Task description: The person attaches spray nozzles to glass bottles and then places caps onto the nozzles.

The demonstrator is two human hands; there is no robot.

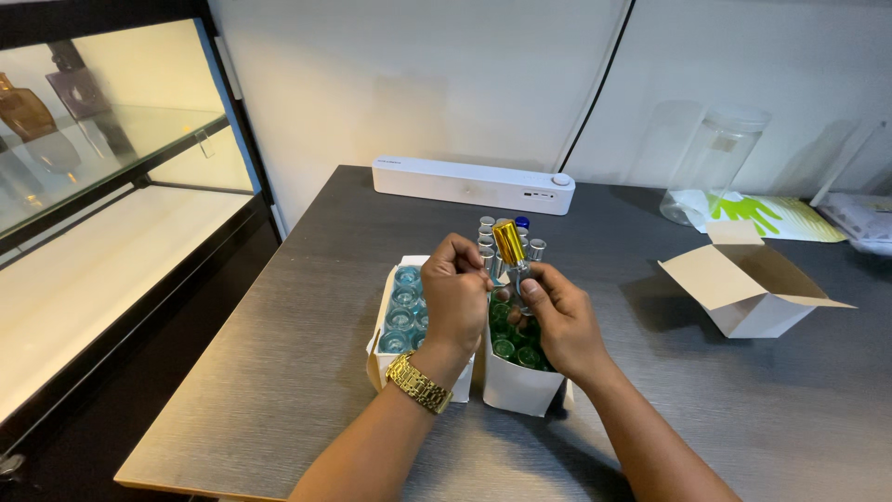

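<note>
Glass cabinet (pixel 111 186) hugs the table (pixel 279 372) left edge; bare room there. I see my left hand (pixel 455 297) over the blue-vial box (pixel 400 316), grip pinched on the gold-capped vial (pixel 509 246). Right hand (pixel 557 321) closed around its base, above the green-vial box (pixel 516 367). Open carton (pixel 748 288) well right.

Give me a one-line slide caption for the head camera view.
Both hands, left hand and right hand, hold a gold-capped vial above two white boxes of small bottles.

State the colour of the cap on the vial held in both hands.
Shiny gold cap, clearest in the head view.
</note>
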